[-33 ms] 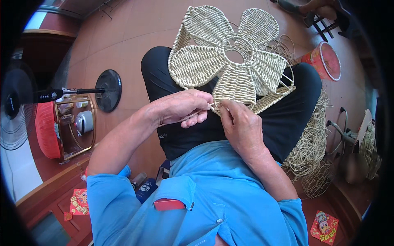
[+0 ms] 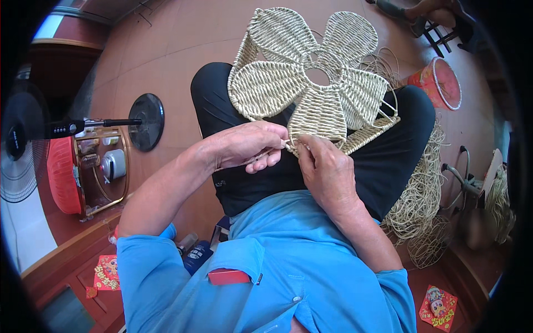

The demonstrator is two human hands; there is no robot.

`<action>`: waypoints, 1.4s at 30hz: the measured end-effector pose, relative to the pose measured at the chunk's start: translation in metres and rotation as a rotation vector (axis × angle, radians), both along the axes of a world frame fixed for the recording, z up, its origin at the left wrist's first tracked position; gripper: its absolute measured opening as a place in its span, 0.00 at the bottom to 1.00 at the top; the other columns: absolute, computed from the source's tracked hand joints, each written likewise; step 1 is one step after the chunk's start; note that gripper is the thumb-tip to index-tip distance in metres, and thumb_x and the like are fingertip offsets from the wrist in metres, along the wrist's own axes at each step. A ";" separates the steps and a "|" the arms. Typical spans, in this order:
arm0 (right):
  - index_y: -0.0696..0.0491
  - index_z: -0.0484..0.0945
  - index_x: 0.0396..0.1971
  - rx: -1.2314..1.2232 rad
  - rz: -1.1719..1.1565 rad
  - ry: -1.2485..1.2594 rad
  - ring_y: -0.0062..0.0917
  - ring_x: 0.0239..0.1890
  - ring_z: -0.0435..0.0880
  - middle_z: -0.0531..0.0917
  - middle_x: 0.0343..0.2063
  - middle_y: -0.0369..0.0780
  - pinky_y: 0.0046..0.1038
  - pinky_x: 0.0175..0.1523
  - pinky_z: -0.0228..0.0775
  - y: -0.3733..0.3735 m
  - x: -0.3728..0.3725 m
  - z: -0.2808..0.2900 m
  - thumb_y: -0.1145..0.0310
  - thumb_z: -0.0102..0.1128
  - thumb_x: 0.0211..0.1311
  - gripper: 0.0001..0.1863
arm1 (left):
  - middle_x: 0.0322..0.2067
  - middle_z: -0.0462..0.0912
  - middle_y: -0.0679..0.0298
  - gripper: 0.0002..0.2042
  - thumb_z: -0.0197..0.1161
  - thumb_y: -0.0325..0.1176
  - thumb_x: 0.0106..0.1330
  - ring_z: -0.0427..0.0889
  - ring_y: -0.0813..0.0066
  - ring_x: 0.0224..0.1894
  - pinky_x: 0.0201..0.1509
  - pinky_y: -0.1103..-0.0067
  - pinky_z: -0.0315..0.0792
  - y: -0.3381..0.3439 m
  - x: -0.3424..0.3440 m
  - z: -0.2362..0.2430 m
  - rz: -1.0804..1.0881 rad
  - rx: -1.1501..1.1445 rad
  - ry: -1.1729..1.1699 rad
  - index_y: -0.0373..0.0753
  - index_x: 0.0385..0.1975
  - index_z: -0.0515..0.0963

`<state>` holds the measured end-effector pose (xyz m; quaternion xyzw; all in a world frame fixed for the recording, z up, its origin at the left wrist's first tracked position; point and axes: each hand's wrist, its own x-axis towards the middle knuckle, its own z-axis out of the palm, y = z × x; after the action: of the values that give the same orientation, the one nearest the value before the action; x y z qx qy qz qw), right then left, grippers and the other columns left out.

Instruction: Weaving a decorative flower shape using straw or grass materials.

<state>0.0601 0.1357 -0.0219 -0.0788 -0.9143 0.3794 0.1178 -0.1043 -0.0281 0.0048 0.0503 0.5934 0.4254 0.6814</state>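
Note:
A flower-shaped woven piece (image 2: 316, 115) of pale straw cord, with several petals round an open ring, rests across my lap and knees. My left hand (image 2: 256, 145) is closed on a strand of cord at the near left corner of the closest petal. A short length of the strand shows below its fingers. Just to the right, my right hand (image 2: 327, 164) pinches the near edge of that same petal. Its fingertips are partly hidden behind the hand. The two hands are close together, with a small bit of cord between them.
A large heap of loose straw cord (image 2: 419, 191) lies on the floor at the right, below a red bucket (image 2: 438, 83). To the left stand a fan (image 2: 22, 139) with a round black base (image 2: 147, 122) and a rack (image 2: 102, 166) beside a red basin (image 2: 62, 175).

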 end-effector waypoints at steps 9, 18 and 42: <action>0.55 0.80 0.43 -0.030 0.035 -0.180 0.50 0.36 0.91 0.89 0.35 0.51 0.50 0.40 0.83 0.007 -0.008 0.006 0.70 0.66 0.75 0.06 | 0.25 0.78 0.71 0.06 0.50 0.29 0.80 0.77 0.90 0.20 0.20 0.87 0.73 -0.008 0.004 -0.010 -0.008 0.075 0.051 0.39 0.42 0.75; 0.55 0.81 0.45 0.103 0.099 -0.123 0.48 0.35 0.90 0.85 0.35 0.47 0.47 0.40 0.84 0.007 -0.007 0.005 0.69 0.63 0.78 0.06 | 0.27 0.79 0.74 0.07 0.53 0.32 0.83 0.76 0.90 0.22 0.26 0.88 0.73 -0.011 0.006 -0.012 -0.003 0.096 0.082 0.41 0.45 0.78; 0.55 0.76 0.37 -1.495 -0.105 -0.191 0.24 0.40 0.77 0.78 0.38 0.38 0.28 0.47 0.72 0.135 0.021 0.027 0.61 0.60 0.66 0.11 | 0.36 0.80 0.60 0.12 0.81 0.32 0.62 0.80 0.57 0.41 0.50 0.62 0.75 0.013 0.096 0.009 0.105 0.589 1.362 0.37 0.35 0.82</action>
<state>0.0815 0.2703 0.0051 -0.2139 -0.4148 0.8839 -0.0288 -0.0083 -0.0154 0.0139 0.4550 0.7475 0.4736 0.0999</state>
